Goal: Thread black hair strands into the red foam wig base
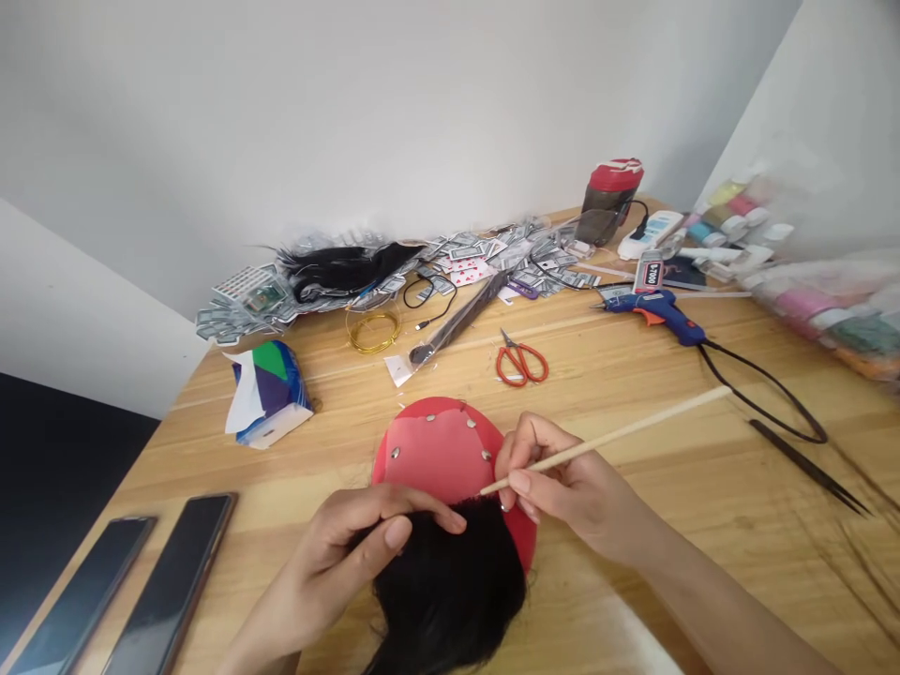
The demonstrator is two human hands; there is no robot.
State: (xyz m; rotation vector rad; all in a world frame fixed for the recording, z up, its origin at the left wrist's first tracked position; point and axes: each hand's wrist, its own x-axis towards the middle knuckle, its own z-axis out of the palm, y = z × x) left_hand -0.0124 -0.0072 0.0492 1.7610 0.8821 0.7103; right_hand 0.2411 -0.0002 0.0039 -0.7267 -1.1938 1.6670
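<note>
A red rounded base (428, 459) lies on the table in front of me, with several small silver studs around its upper part. Black hair (450, 581) covers its lower half and hangs toward me. My left hand (352, 544) rests on the hair near its upper edge, fingers stretched out flat with nothing gripped. In my right hand (555, 478) a thin wooden stick (633, 428) is pinched like a pen. Its tip meets the line where the hair borders the bare red surface. The fingers of my right hand partly hide the base's right edge.
Beyond the base lie red-handled scissors (521, 361) and a blue glue gun (657, 311) with a looping cord. Black tweezers (808, 466) are at the right. A tissue pack (271, 394) and two phones (172, 581) occupy the left. Bagged bottles (830, 300) stand far right.
</note>
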